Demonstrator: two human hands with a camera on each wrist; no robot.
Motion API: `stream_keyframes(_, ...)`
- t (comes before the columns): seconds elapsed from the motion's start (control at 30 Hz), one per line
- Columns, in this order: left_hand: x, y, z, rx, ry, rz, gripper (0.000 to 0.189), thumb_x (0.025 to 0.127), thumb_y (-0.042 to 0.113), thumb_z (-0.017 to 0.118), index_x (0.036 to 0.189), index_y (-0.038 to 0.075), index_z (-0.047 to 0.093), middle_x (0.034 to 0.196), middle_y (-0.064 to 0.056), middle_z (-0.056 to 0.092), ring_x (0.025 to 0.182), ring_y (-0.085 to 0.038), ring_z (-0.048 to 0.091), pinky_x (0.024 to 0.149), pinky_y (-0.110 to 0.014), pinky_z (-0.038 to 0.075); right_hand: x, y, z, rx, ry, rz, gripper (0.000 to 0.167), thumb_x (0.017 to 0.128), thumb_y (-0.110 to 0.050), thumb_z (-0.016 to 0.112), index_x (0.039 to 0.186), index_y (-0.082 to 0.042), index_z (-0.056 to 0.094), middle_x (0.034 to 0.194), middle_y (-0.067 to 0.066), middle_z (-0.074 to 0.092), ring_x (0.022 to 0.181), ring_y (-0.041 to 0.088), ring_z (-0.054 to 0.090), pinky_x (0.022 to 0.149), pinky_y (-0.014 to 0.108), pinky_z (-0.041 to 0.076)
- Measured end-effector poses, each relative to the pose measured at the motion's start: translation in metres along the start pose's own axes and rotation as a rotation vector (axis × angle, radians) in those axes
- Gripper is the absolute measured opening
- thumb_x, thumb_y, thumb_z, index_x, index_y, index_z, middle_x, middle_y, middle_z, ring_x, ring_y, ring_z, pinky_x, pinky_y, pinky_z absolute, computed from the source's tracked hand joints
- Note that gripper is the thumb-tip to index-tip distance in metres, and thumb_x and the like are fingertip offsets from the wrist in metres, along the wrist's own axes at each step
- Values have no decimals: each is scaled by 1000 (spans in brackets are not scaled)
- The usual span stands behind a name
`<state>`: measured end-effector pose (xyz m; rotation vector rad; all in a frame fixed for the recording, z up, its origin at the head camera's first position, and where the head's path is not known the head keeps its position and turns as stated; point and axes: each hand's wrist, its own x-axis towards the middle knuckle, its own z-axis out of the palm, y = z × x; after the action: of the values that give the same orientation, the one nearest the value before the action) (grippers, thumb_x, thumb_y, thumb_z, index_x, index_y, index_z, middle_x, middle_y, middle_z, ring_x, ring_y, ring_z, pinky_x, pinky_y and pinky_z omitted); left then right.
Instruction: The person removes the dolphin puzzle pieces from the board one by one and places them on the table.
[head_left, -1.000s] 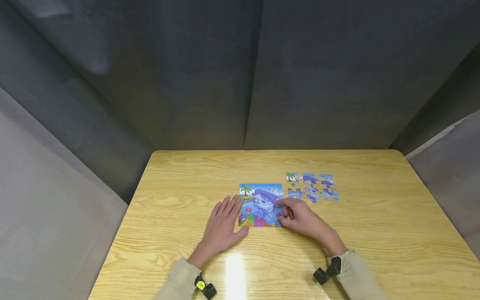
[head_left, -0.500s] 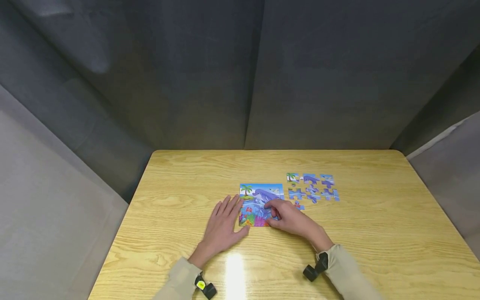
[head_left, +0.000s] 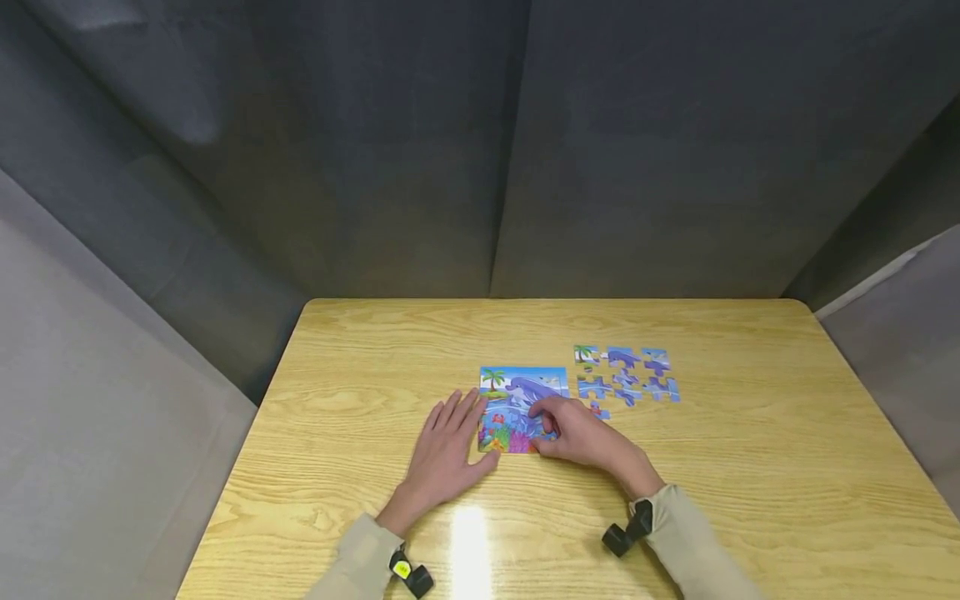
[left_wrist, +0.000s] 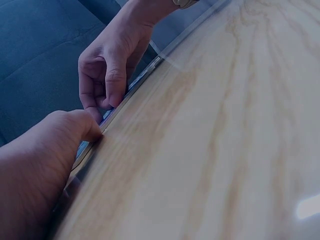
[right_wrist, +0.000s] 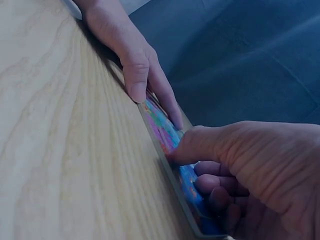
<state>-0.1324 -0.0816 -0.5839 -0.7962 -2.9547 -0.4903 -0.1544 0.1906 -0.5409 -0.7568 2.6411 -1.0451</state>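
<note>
A dolphin jigsaw puzzle (head_left: 513,414) in a shallow frame lies on the wooden table. My left hand (head_left: 444,454) is laid flat along its left side, fingers straight, thumb near the lower edge. Over the lower right part of the puzzle is my right hand (head_left: 577,433), thumb and forefinger bent down onto the picture and apart. Its thumb meets the puzzle near the front rim in the right wrist view; the forefinger tip is hidden there, so a grip on a piece cannot be confirmed. Loose puzzle pieces (head_left: 621,357) lie to the right, one small piece (head_left: 599,411) partly behind my right hand.
The loose pieces sit in rough rows, spaced apart, beyond the puzzle's right side. Dark curtains (head_left: 390,167) hang behind the table (head_left: 750,450), and pale panels (head_left: 90,417) flank it. Light glares off the tabletop near the front.
My right hand has moved left from the puzzle's right edge towards its middle, then stayed nearly still. The small piece on the right has come into view. My left hand has not moved.
</note>
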Motion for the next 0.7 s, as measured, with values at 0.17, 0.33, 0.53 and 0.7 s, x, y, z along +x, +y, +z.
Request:
stream_keyframes(0.17, 0, 0, -1, -6, -7, -5, 87, 97, 67, 49, 167, 19, 27, 173, -3, 25, 160, -30, 19, 128, -52, 15, 5, -3, 0, -32, -10, 33, 38, 77, -16, 84, 111, -4, 70, 73, -2, 60, 60, 3, 45, 61, 24, 45)
stream_keyframes(0.33, -1, 1, -1, -1, -4, -4, 87, 97, 66, 49, 166, 18, 28, 173, -3, 25, 160, -30, 19, 128, -52, 15, 7, -5, 1, -95, -18, 42, 39, 73, -19, 83, 108, -7, 71, 70, -7, 58, 57, 3, 46, 57, 23, 44)
stream_keyframes(0.53, 0, 0, 0, 0, -7, -11, 87, 97, 66, 49, 167, 19, 28, 173, -3, 25, 160, -30, 19, 128, -52, 15, 6, -7, 2, -124, -24, 24, 41, 72, -22, 83, 108, -9, 70, 68, -11, 55, 56, 2, 46, 54, 23, 42)
stream_keyframes(0.7, 0, 0, 0, -7, -13, -12, 88, 97, 66, 49, 167, 18, 27, 173, -3, 24, 160, -29, 19, 128, -51, 14, 6, -6, 3, -155, -24, 14, 41, 72, -23, 82, 109, -10, 69, 68, -13, 53, 56, 1, 45, 54, 22, 41)
